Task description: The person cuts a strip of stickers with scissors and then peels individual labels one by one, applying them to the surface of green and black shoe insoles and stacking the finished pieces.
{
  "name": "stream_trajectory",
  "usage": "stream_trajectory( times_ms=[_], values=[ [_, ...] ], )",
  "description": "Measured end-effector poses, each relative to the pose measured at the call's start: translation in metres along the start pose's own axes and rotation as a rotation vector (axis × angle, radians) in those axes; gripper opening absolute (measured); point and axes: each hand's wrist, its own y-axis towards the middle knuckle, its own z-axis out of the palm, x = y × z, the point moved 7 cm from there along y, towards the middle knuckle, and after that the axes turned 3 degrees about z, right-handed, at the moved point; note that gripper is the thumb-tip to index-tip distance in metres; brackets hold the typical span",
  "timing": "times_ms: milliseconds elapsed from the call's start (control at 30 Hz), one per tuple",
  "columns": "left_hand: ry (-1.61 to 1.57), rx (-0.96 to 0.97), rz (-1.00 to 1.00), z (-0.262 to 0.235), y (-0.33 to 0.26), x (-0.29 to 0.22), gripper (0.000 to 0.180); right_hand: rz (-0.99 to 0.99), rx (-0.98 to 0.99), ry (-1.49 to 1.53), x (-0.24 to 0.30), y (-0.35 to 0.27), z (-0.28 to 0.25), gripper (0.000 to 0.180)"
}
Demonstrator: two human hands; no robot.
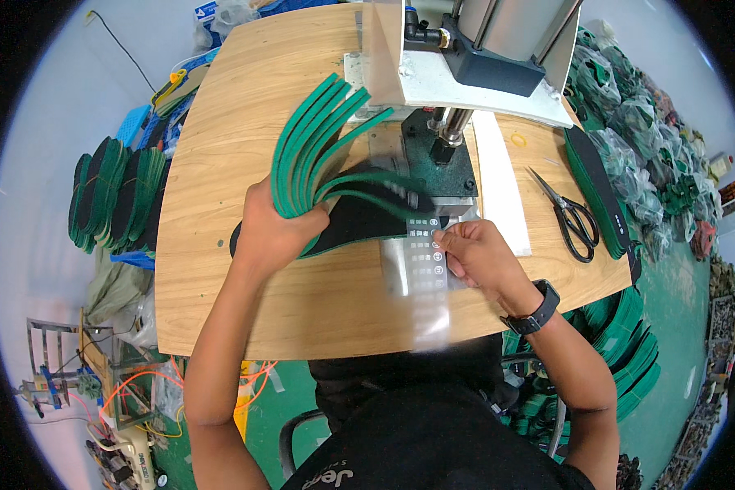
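Observation:
My left hand point(276, 227) is closed round a fanned bundle of green-edged insoles point(306, 147), their free ends curving upward; one or two of them bend toward the press and are blurred. A black insole point(355, 219) lies flat on the table beneath the bundle, its far end hidden under the press head. Between the thumb and fingers of my right hand point(480, 255) is a clear film strip point(425, 269) with rows of small white marks. That strip hangs toward the table's front edge, its lower end blurred, just in front of the metal press block point(453, 207).
The press point(441, 155) rises at the table's back. Black-handled scissors point(574, 224) and a stack of insoles point(594, 192) lie on the right of the wooden table point(220, 310). More insole stacks point(114, 192) stand left; bagged insoles point(629, 139) are heaped right.

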Motion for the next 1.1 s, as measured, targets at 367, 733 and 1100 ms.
stream_trajectory(
  times_ms=[367,733,1100],
  values=[
    [0.598,0.309,0.157,0.037,-0.001,-0.017,0.094,-0.015,-0.028,-0.038,0.003,-0.006,0.003,0.029],
    [0.569,0.336,-0.003,0.033,0.001,-0.023,0.090,-0.104,-0.060,0.371,-0.023,-0.021,-0.031,0.020],
    [-0.080,0.013,0.052,0.002,0.000,-0.009,0.082,-0.209,0.010,-0.174,-0.003,0.006,-0.008,0.030]
  ],
)
